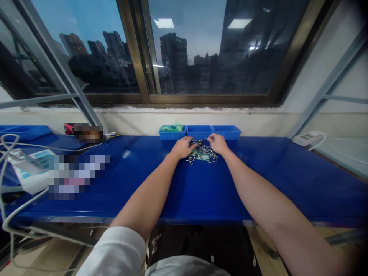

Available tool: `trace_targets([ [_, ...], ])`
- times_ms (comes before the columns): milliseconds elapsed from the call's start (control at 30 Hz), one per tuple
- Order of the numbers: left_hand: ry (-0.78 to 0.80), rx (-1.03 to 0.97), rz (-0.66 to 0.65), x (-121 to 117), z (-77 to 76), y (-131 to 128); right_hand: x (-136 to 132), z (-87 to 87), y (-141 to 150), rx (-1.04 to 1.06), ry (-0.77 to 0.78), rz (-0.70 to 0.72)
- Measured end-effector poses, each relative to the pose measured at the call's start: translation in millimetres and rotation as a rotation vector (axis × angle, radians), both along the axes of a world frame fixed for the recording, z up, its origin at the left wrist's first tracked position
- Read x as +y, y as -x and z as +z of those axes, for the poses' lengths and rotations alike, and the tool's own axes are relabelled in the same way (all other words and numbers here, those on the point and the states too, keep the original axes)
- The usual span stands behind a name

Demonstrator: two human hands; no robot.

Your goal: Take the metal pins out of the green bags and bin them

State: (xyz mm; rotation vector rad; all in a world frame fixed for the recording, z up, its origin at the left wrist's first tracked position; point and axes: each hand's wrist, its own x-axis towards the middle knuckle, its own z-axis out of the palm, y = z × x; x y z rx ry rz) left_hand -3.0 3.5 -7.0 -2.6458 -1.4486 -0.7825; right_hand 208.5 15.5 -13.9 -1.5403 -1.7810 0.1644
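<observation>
A heap of small, slim metal pins (205,147) lies on the blue tabletop, with a greenish clear plastic bag (202,156) partly under them. My left hand (183,147) rests at the heap's left edge, its thumb apart from the fingers and touching the pins. On the far right side of the heap, my right hand (217,143) has thumb and fingertips pinched together. A thin metal pin seems to stick out from that pinch, pointing left. Just behind the heap stand blue bins; the left bin (172,135) holds green plastic bags (174,128).
The middle bin (199,135) and right bin (227,135) join the left one at the wall. A white scale-like device (34,170) with cables stands at left, near a phone-like screen (69,128). Another white device (309,138) sits at far right. Metal frame posts rise at both sides.
</observation>
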Motion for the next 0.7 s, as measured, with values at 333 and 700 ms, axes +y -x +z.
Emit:
trace_targets([
  [333,-0.061,-0.035,-0.1,-6.8,9.7,-5.8,-14.3,12.8,25.2,-0.036,-0.021,0.299],
  [700,-0.1,-0.019,-0.113,-6.1,12.1,-6.9,-11.9,9.3,28.4,0.203,0.062,0.403],
])
